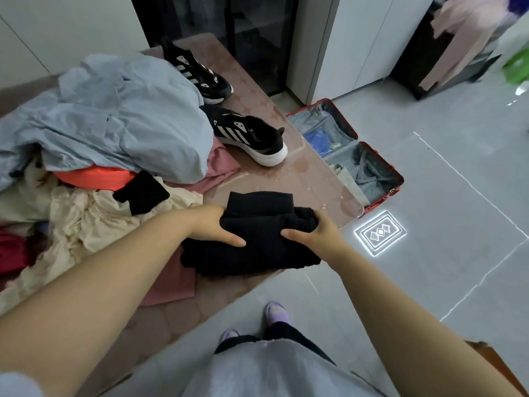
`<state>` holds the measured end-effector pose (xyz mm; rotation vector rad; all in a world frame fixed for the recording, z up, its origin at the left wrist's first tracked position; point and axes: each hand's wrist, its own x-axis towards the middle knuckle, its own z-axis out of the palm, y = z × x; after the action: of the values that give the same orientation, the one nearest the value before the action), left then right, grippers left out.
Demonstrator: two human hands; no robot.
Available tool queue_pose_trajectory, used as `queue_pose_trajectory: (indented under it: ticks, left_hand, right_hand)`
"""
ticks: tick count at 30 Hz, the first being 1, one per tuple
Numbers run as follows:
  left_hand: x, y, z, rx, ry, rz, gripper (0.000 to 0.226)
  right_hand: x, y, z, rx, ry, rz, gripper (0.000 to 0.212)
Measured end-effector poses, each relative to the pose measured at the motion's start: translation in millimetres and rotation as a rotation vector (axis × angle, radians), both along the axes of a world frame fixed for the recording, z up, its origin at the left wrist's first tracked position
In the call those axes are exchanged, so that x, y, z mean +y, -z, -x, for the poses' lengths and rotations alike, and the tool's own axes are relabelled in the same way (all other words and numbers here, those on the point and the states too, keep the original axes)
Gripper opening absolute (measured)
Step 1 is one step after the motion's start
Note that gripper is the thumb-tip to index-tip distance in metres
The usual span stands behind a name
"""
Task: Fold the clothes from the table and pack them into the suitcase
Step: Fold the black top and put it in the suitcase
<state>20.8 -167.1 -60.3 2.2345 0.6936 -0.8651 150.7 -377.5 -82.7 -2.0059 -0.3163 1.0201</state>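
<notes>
Left grip (pixel 213 224) and right grip (pixel 317 233) clasp the black garment (pixel 257 253); it seems soft and floppy, so I hold both sides.

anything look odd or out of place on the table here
Two black shoes stand on the table among the laundry: the far sneaker and the near sneaker, its front partly behind the light blue garment. Shoes beside clothes look out of place. The left hand and right hand grip the black garment.
</notes>
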Motion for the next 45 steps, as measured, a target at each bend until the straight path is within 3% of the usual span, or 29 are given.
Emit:
queue_pose_trajectory:
  ticks: [3, 6, 8, 10, 11, 15, 17, 19, 22, 28, 32, 34, 40, 45]
  left_hand:
    - [-6, 1, 2, -0.015, -0.020, 0.131, 0.087]
    - [-17, -5, -7, -0.133, -0.095, 0.222, 0.127]
    - [-35, -17, -22, -0.293, 0.000, 0.084, 0.135]
    - [-61, -31, -44, -0.448, 0.166, -0.133, 0.125]
    - [-75, -36, -58, -0.496, 0.185, -0.134, 0.114]
    - [-135, -37, -113, -0.634, -0.120, 0.214, 0.074]
    - [-161, -30, -145, -0.729, -0.259, 0.274, 0.068]
    - [-182, -22, -181, -0.787, -0.385, 0.324, 0.064]
    - [-206, -16, -232, -0.846, -0.633, 0.398, 0.051]
    - [-246, -17, -297, -0.860, -0.980, 0.687, 0.028]
    - [-265, -4, -330, -0.735, -1.049, 0.786, 0.030]
    - [-273, 7, -345, -0.656, -1.118, 0.850, 0.027]
    - [-262, 47, -403, -0.497, -1.353, 0.920, 0.032]
    - [-223, 71, -473, -0.376, -1.380, 0.837, 0.040]
  right_hand:
    - [-12, -13, 0, -0.055, -0.056, -0.076, 0.034]
    - [-25, -44, -16, -0.167, -0.217, -0.100, 0.035]
    - [-32, -71, -34, -0.276, -0.339, -0.094, 0.035]
    - [-39, -96, -55, -0.441, -0.429, -0.081, 0.034]
    - [-44, -107, -66, -0.515, -0.459, -0.072, 0.033]
    - [-75, -133, -115, -0.740, -0.518, -0.040, 0.038]
    - [-96, -128, -143, -0.864, -0.474, -0.051, 0.042]
    - [-119, -114, -171, -0.969, -0.403, -0.079, 0.061]
    - [-156, -90, -210, -0.774, -0.153, -0.151, 0.084]
    - [-210, -37, -248, -0.321, 0.076, -0.183, 0.054]
    - [-224, -21, -271, 0.156, 0.078, -0.234, 0.057]
    - [-226, -7, -283, 0.300, 0.072, -0.256, 0.062]
    - [-196, 17, -327, 0.434, 0.194, -0.276, 0.039]
    - [-153, 32, -395, 0.500, 0.277, -0.151, 0.027]
